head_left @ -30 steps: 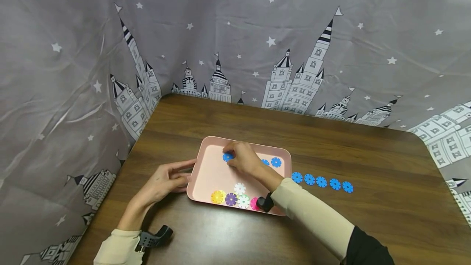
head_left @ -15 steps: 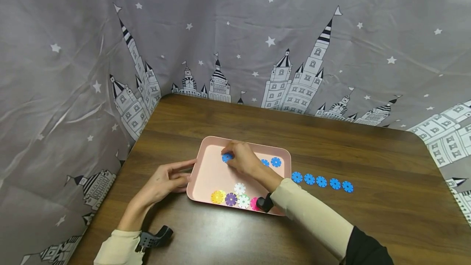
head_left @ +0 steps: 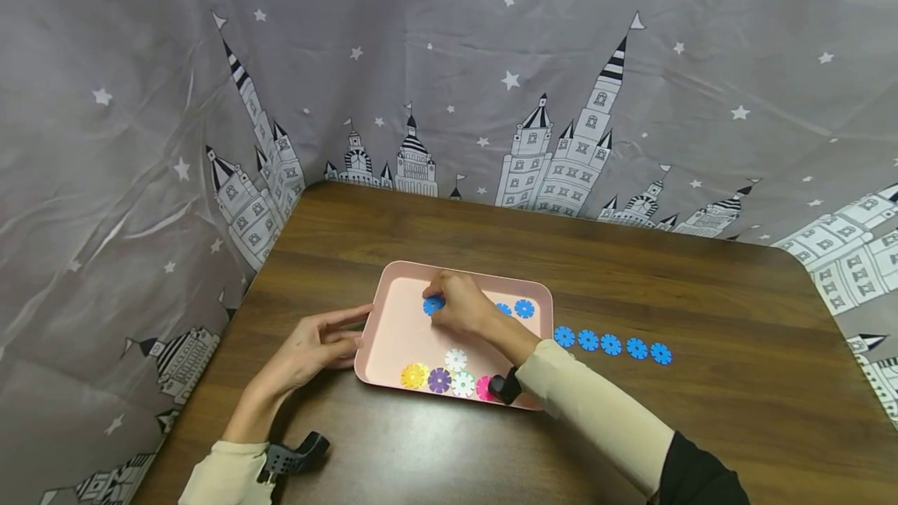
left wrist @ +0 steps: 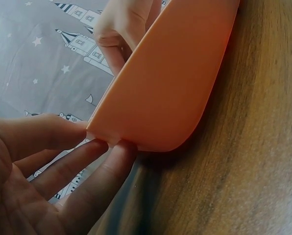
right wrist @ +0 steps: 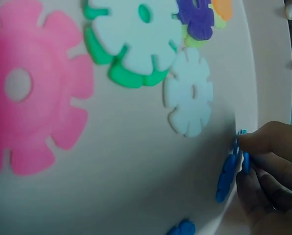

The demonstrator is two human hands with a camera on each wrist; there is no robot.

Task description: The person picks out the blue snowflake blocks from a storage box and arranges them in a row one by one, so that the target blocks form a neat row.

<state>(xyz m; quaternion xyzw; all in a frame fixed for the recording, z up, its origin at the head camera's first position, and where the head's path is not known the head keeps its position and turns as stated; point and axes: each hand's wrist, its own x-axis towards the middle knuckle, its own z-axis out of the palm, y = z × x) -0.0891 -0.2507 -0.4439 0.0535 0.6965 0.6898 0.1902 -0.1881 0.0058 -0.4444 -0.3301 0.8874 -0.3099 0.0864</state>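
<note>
On the wooden table (head_left: 673, 279) sits a pink tray (head_left: 400, 337); the left hand (head_left: 305, 349) touches its end, fingers nearly straight. Inside, toward the far side, the right hand (head_left: 461, 305) pinches a flat, notched blue disc (head_left: 432, 306), partly hidden by that grip.

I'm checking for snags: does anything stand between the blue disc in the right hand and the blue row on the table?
Yes: the pink tray's right wall stands between the held disc and the blue row. Two more blue discs lie inside, near that wall.
</note>
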